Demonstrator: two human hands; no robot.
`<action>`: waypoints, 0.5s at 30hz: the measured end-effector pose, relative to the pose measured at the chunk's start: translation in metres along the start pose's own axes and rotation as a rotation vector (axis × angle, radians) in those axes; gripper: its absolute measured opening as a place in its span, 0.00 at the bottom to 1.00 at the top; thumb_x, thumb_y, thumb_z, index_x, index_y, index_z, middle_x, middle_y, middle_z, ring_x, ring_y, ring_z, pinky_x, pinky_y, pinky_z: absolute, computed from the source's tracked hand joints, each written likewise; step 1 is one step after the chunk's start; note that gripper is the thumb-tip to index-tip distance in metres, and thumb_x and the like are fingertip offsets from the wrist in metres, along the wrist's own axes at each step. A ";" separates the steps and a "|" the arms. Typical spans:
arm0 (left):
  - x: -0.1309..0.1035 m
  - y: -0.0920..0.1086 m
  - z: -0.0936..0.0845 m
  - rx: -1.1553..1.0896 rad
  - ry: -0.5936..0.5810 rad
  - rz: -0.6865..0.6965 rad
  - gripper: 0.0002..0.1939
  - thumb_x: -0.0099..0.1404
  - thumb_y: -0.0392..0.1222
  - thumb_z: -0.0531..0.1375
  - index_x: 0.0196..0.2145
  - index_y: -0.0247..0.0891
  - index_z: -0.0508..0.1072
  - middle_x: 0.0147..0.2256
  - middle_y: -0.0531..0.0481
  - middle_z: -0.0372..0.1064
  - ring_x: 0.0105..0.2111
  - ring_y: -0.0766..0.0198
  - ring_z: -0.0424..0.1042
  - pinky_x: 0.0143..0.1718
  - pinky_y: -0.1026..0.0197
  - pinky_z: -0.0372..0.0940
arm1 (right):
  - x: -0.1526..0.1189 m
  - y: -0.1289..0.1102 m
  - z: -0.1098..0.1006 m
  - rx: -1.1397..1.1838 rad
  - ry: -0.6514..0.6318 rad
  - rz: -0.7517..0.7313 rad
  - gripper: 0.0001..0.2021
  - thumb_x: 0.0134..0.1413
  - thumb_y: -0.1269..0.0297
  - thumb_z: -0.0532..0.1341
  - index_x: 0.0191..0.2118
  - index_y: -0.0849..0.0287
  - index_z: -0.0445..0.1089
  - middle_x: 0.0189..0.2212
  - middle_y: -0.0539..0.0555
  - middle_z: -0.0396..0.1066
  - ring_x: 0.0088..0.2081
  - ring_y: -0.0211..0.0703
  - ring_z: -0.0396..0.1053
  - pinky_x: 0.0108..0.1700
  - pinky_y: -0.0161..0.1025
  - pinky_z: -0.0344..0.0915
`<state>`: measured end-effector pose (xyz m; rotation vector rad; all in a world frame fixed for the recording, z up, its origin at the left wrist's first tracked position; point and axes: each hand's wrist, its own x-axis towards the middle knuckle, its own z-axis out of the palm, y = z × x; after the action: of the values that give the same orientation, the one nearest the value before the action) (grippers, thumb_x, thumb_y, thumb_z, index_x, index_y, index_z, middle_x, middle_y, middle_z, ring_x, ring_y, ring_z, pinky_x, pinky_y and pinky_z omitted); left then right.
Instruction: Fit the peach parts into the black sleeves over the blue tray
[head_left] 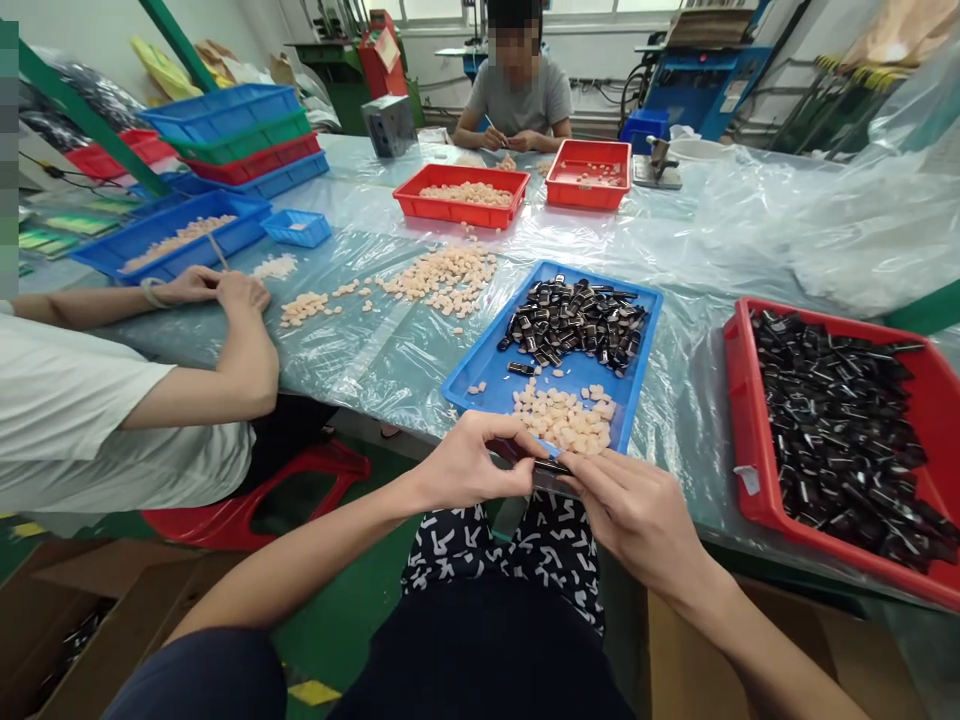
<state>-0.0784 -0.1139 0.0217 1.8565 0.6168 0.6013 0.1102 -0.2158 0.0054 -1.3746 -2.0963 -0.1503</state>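
2 hands, left [480, 462] and right [637, 505], pinch 1 black piece [553, 466] between their fingers, its long axis running crosswise, at the blue tray's [634, 400] near edge.

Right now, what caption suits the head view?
Both hands hold a small black part at a blue tray.

Bright, cool daylight pouring in from the windows [431, 10] at the far side, and look at that glare, white streaks all over the plastic sheeting on the surface [360, 340]! Glints sparkle off the black pieces [832, 430] on the right. Shadows fall soft, darker underneath at the near side. Wide-angle stretch bends the edges; pixel blocks mask the far face.
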 end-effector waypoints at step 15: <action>0.012 0.002 0.028 -0.147 0.404 0.048 0.07 0.53 0.33 0.61 0.29 0.31 0.80 0.25 0.47 0.76 0.23 0.67 0.73 0.23 0.68 0.68 | 0.006 0.004 0.004 0.445 0.086 0.413 0.09 0.64 0.67 0.59 0.44 0.55 0.77 0.26 0.47 0.75 0.25 0.36 0.72 0.29 0.31 0.68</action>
<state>-0.0506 -0.1252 0.0155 1.6258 0.7682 1.0399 0.1106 -0.2076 0.0049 -1.4488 -1.6048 0.3958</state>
